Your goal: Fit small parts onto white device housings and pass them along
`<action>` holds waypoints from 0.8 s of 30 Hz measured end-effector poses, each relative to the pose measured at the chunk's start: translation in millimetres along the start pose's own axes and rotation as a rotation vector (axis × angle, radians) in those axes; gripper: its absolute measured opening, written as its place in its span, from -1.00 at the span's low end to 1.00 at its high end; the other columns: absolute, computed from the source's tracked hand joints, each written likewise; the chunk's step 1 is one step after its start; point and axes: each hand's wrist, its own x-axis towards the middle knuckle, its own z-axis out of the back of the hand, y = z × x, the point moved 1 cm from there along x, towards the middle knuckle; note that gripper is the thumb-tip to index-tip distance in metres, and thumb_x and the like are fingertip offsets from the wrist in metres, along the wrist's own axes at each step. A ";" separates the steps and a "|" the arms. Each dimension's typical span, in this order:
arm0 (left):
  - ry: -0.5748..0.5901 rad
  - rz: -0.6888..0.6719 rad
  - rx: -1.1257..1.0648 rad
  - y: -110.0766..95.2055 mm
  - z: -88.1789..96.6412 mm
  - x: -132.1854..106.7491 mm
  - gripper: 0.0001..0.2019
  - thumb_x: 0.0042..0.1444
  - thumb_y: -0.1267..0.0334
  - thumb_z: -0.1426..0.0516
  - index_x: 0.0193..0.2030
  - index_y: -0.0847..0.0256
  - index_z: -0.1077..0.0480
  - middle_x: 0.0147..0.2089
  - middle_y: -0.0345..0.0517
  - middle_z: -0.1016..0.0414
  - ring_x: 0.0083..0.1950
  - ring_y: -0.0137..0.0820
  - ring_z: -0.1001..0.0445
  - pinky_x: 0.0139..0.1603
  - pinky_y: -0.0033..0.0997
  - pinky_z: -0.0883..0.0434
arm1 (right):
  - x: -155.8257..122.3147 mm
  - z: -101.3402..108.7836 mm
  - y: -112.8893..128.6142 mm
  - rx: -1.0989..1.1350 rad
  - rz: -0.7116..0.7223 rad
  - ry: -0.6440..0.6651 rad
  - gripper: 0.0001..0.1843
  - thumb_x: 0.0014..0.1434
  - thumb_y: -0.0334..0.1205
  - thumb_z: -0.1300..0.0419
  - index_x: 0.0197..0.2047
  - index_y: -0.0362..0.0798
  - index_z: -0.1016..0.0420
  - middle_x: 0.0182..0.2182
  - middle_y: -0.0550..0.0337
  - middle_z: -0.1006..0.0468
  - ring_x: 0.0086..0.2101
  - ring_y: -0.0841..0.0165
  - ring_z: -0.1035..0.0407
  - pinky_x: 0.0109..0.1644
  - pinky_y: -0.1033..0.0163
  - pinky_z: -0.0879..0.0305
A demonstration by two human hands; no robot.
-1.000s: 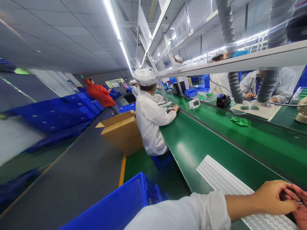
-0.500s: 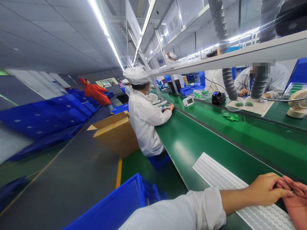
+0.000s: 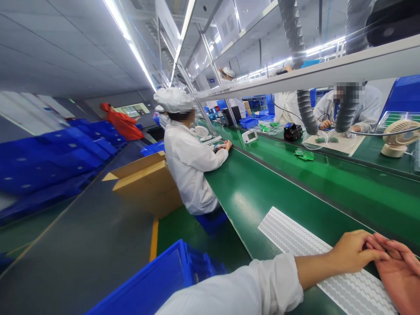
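At the lower right my left hand (image 3: 354,251) meets my right hand (image 3: 398,273) above the green workbench (image 3: 243,201). The left hand's fingers are closed around the fingertips of the right, its thumb lying across them. My right hand shows its palm, with the fingers stretched out and slightly curved; nothing can be made out in it. Under both hands lies a flat white and grey sheet (image 3: 295,232) with rows of wavy edges, partly covered by my left forearm.
A green conveyor strip (image 3: 344,179) beyond the bench carries green circuit boards (image 3: 304,155) and a small white display device (image 3: 250,136). A co-worker in white (image 3: 188,162) sits to the left. Below are a blue bin (image 3: 147,280) and a cardboard box (image 3: 147,183). A fan (image 3: 398,135) stands at right.
The whole view has shifted, so the scene and both hands appear a little farther left. My hands stay together in much the same pose.
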 end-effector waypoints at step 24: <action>0.020 -0.008 -0.001 -13.0 2.2 -6.1 -0.76 0.38 0.12 -0.36 0.05 0.21 -0.67 0.08 -0.04 -0.70 0.14 -0.20 -0.64 0.28 -0.27 -0.55 | -6.3 -27.6 11.7 -0.048 -0.030 -0.058 -0.77 0.11 -0.03 -0.41 -0.18 0.12 -0.80 0.07 -0.09 -0.77 0.01 -0.02 -0.71 0.08 -0.11 -0.78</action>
